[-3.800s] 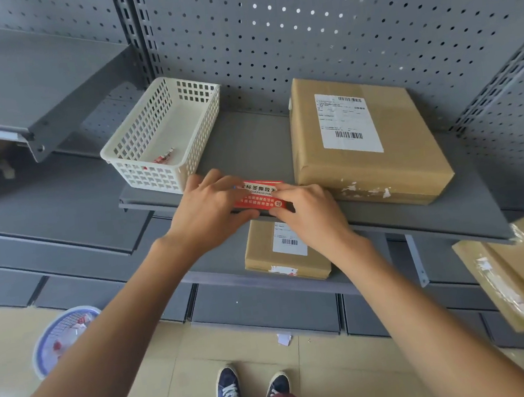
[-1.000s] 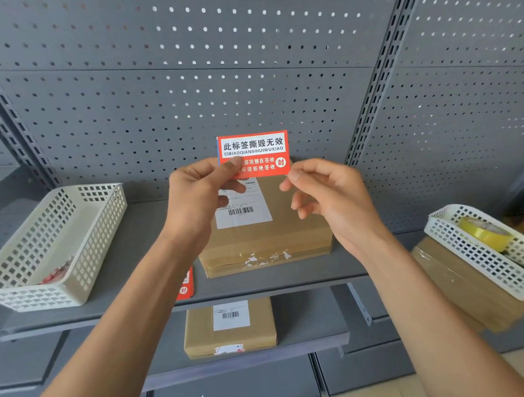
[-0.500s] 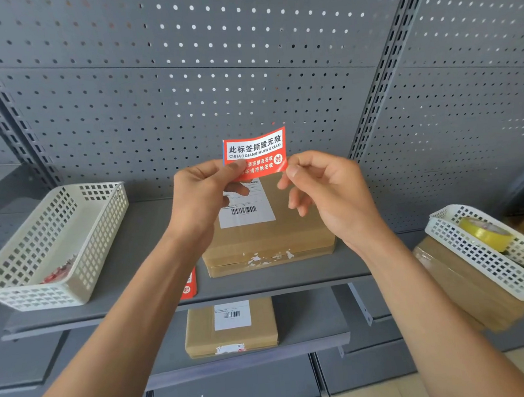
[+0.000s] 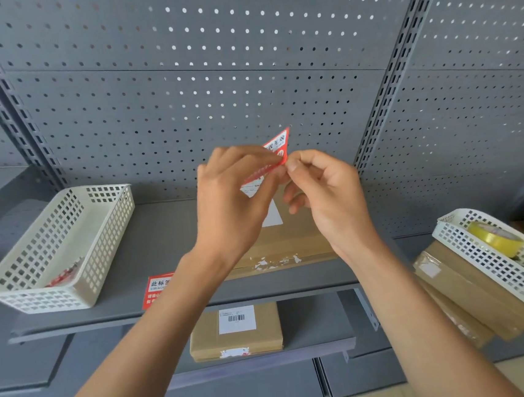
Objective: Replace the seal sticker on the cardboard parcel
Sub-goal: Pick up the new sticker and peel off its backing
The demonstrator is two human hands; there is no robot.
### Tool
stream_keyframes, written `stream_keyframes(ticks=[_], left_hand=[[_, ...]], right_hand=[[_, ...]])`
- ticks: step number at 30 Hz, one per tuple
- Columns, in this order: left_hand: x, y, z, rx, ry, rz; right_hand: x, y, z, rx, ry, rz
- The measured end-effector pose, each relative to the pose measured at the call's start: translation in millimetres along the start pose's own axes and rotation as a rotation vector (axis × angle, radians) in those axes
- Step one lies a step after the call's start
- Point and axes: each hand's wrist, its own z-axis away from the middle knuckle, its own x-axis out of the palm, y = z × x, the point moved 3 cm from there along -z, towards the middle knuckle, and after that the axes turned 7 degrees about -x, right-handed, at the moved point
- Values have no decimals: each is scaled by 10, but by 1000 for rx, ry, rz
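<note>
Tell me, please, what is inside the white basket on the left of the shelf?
Inside the white basket only some small red and white pieces lie at its near end, too small to identify. The near wall covers the floor behind it, so more could be hidden there.

Both hands pinching a red seal sticker above a parcel on a grey shelf

The left hand (image 4: 236, 207) and right hand (image 4: 328, 198) hold the red seal sticker (image 4: 276, 147) between fingertips, tilted, in front of the pegboard wall (image 4: 180, 94). Below them the cardboard parcel (image 4: 294, 243) lies on the shelf (image 4: 162, 240), torn white residue along its near edge. Another red sticker (image 4: 159, 288) lies at the shelf's near edge, just beside the left forearm. A white basket (image 4: 60, 246) stands left; on the right a second basket (image 4: 497, 259) holding a yellow tape roll (image 4: 495, 238) rests on stacked boxes (image 4: 456, 301). A smaller parcel (image 4: 235, 332) sits on the lower shelf (image 4: 315, 331).
</note>
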Motion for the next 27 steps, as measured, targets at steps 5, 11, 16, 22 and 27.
stream_keyframes(ticks=[5,11,16,22,27], left_hand=[[-26,-2,-5,-78,-14,42],[-36,35,-28,-73,-7,26],[-43,32,-50,-53,-11,20],[-51,13,-66,-37,-6,11],[-44,-12,-72,-45,-20,-2]], right_hand=[[8,-20,-7,-17,-26,29],[22,-27,-23,-51,-36,76],[25,-27,-46,-73,-52,95],[22,-24,-70,-66,-65,94],[37,-20,-75,-78,-69,127]])
